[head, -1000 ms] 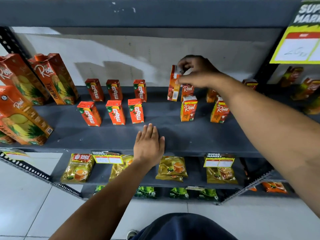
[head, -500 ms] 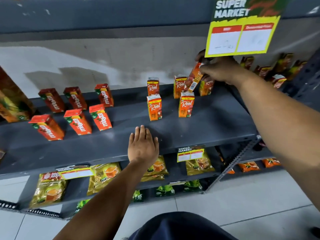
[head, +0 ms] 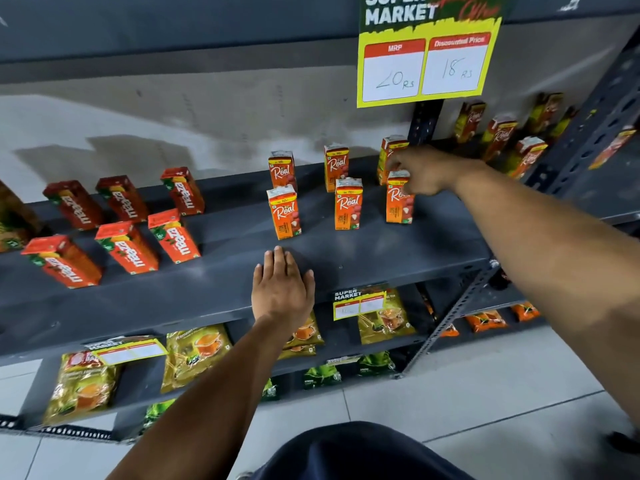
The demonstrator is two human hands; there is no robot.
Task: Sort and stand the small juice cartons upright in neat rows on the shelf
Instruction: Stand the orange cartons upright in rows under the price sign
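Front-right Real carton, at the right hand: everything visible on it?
The front-right Real carton is small, orange, paperboard by its look, with a white folded top and a white Real logo. It stands upright on the grey shelf, at the right end of the front row of three. The right hand holds its upper right corner, hiding part of the logo.

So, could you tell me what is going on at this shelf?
A person is lining up small juice cartons on the grey shelf. The right hand grips the top of the front-right Real carton, standing upright in a two-row block of six. The left hand rests flat on the shelf's front. Six Maaza cartons stand in two rows to the left.
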